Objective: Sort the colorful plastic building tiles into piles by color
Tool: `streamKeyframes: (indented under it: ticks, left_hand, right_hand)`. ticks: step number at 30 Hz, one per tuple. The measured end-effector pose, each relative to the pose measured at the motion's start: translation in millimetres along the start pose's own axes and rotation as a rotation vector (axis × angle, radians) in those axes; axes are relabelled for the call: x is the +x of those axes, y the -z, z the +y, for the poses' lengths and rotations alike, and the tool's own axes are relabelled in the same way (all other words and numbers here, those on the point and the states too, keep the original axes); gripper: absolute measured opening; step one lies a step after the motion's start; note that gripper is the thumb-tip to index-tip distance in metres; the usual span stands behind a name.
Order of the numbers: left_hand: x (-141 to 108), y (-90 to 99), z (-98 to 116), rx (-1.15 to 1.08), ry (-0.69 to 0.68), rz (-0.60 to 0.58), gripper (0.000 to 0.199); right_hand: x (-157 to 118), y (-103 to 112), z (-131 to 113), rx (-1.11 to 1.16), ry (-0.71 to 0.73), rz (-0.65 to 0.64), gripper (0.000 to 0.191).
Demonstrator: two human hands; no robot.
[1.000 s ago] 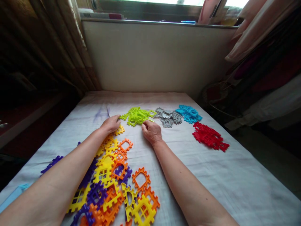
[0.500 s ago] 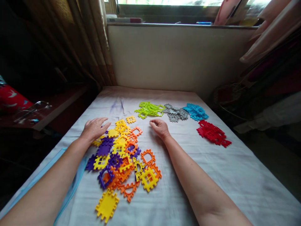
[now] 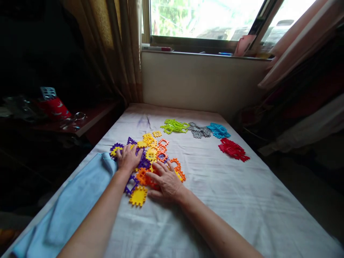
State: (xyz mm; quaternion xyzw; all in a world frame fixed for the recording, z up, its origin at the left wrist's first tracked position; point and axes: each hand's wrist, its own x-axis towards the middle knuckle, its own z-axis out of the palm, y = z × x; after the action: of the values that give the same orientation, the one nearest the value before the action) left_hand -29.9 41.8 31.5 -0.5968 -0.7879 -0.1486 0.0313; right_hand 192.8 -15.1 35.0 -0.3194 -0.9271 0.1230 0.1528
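Listing from left to right: one red container [image 3: 57, 108] with white marks, a silvery card [image 3: 48, 92] standing in its top; one pair of glasses [image 3: 75, 120] near it, on a dark red side table [image 3: 92, 118]. One brown curtain [image 3: 113, 53], hanging behind. One light blue cloth [image 3: 77, 197], bunched on the white sheet [image 3: 228, 208], its upper end near my left wrist, my left forearm crossing its right side.

My left hand [image 3: 128, 157]: palm down, fingers spread and unclenched, resting on purple pieces [image 3: 143, 162] and yellow pieces [image 3: 151, 154] at the left of the mixed pile. One solid yellow square [image 3: 138, 196], lying flat at the near edge, between my forearms. My right hand [image 3: 166, 181]: palm down, fingers fanned over orange pieces [image 3: 142, 176] at the pile's near right, closed on nothing that I can see; whether a piece is pinned beneath the palm, I cannot tell. Both hands hide part of the pile.

Beyond, well apart from my hands: one lime green heap [image 3: 174, 126], one grey heap [image 3: 199, 131] adjoining it, one blue heap [image 3: 219, 130] close beside the grey, and one red heap [image 3: 233, 149], nearer me and farther right. On the sill behind, one red-and-white item [image 3: 161, 48] and one slim blue item [image 3: 225, 54]. At far right, one pink cloth [image 3: 298, 46], hanging beside the window [image 3: 204, 18].
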Motion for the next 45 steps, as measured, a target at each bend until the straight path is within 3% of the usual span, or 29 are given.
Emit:
streamKeyframes:
  ticks: [5,9,12,14,16,20,22,24,30,33,36,42,45]
  left_hand:
    - [-1,-18.0,13,-0.239,-0.058,0.116,0.046]
    - [7,-7.0,-10,-0.262,-0.070,0.146,0.051]
    - [14,6.0,-32,-0.197,0.087,0.161,0.055]
    - [19,8.7,-36,-0.146,0.205,0.095,0.057]
    - [21,5.3,-27,-0.133,0.234,0.024,0.059]
    - [16,-6.6,11,-0.176,0.149,-0.036,0.062]
    - [7,-6.5,21,-0.206,0.095,-0.056,0.064]
    - [-9,-0.7,18,-0.236,0.036,-0.065,0.066]
    - [-92,20.4,-35,-0.145,-0.241,-0.215,0.092]
    - [-117,21.1,-44,-0.057,-0.311,-0.288,0.100]
    - [-112,17.3,-28,-0.034,-0.335,-0.260,0.091]
    - [-78,3.6,25,-0.118,-0.352,-0.169,0.083]
    - [-66,1.3,32,-0.249,-0.314,-0.110,0.073]
  right_hand:
    - [5,4,26,-0.120,-0.172,0.151,0.050]
    - [-15,6,35,-0.154,-0.153,0.324,0.039]
    - [-35,4,39,-0.193,-0.217,0.398,0.039]
    - [-45,1,43,-0.207,-0.307,0.394,0.042]
    - [-51,-1,47,-0.199,-0.388,0.382,0.044]
    - [-55,-3,54,-0.142,-0.447,0.420,0.041]
    - [-57,-2,56,-0.112,-0.456,0.452,0.039]
    - [-61,2,58,-0.094,-0.481,0.479,0.036]
    - [-72,18,53,-0.134,-0.557,0.463,0.036]
    - [-70,19,44,-0.187,-0.531,0.420,0.043]
    - [-66,14,36,-0.223,-0.519,0.394,0.044]
    - [-65,9,36,-0.177,-0.473,0.411,0.040]
    - [-67,12,39,-0.089,-0.466,0.422,0.034]
